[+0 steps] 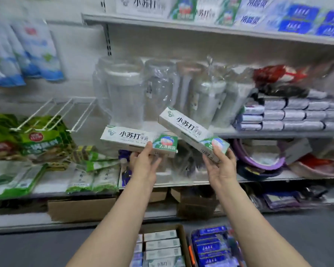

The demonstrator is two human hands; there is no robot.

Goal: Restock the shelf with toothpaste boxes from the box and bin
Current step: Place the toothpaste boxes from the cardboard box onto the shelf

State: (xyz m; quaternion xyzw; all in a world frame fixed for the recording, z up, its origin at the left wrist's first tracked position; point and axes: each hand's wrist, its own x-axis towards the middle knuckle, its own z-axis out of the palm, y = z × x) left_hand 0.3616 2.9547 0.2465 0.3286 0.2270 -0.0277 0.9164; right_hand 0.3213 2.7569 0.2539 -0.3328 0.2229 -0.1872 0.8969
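My left hand [144,164] grips a white-and-green toothpaste box [131,138] from below, holding it nearly level. My right hand [220,166] grips a second white-and-green toothpaste box [187,128] by its lower end, tilted up to the left. Both are raised in front of the middle shelf. On the floor below stands a cardboard box [183,239] with several white toothpaste boxes, and beside it a bin [214,247] of blue toothpaste boxes. The top shelf [201,24] carries matching white-green boxes [183,7] and blue boxes [305,20].
Plastic-wrapped jugs [127,91] stand on the middle shelf behind the held boxes, with stacked grey packs [289,116] to their right. Green bags [37,139] and white wire hooks [52,114] lie at the left. Cardboard cartons [81,209] sit on the bottom shelf.
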